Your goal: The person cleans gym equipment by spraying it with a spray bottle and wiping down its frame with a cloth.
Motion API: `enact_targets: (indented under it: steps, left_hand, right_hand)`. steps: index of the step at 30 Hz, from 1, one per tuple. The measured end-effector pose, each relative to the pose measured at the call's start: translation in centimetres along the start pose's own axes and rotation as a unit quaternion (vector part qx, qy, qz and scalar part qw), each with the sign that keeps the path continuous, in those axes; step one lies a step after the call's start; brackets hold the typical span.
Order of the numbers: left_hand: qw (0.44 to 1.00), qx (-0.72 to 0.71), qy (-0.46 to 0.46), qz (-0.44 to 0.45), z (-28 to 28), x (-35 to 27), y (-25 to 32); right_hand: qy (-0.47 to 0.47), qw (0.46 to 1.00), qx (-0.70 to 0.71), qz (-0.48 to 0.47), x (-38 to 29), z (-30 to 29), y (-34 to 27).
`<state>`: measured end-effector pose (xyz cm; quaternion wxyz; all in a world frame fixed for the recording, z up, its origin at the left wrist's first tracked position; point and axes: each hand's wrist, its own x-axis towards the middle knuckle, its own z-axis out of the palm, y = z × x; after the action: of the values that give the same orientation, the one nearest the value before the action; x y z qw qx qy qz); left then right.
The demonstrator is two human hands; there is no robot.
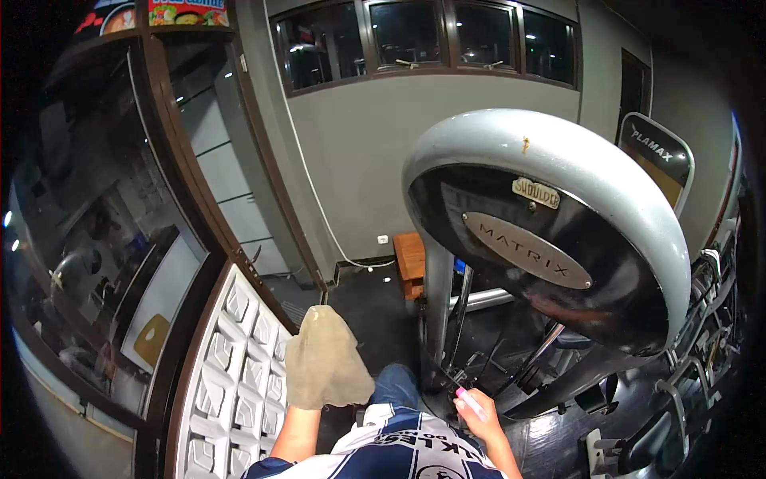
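A beige cloth (326, 359) hangs over my left hand and hides it down to the wrist, so its fingers do not show. This covered hand is raised beside a white wall panel (230, 353) with raised square shapes. In my right hand (483, 417) is a small pink-and-white container (471, 403), its pink end pointing up and to the left. Close ahead of that hand stands a Matrix exercise machine, with a rounded silver frame (508, 129) and a glossy black panel (598, 239). The lower frame and metal rods of the machine are nearest the container.
A brown-framed glass door (209, 132) stands on the left. Near the grey wall (359, 155) is a wooden box or stool (410, 263), with a white cable (308, 179) running down to the floor. More gym equipment (676, 383) crowds the right side.
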<state>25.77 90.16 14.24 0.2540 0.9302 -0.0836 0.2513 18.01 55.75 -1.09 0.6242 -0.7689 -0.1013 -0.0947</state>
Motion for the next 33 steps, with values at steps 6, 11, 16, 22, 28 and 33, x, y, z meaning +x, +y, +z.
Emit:
enact_targets:
  steps: [6,11,16,22,28,33]
  left_hand:
    - [0.915,0.384,-0.041,0.120,-0.2,9.7,5.0]
    - [0.952,0.225,-0.040,0.203,-0.5,15.6,5.3]
    - [0.961,0.199,-0.065,0.183,2.7,21.3,-1.6]
    - [0.963,0.192,-0.090,0.168,6.2,31.1,-11.3]
    - [0.957,0.172,-0.155,0.174,6.5,39.9,-13.8]
    - [0.929,0.155,-0.286,0.176,6.2,44.4,-8.4]
  right_hand:
    - [0.025,0.998,0.054,0.036,1.6,0.7,-1.0]
    - [0.001,1.000,0.018,0.009,5.2,2.1,-2.3]
    - [0.024,0.998,-0.049,-0.012,12.0,7.0,-3.5]
    - [0.027,0.998,-0.055,-0.001,23.7,14.7,-0.4]
    - [0.094,0.990,-0.102,-0.014,33.2,20.1,-3.9]
    - [0.296,0.947,-0.123,0.019,32.8,20.9,-5.3]
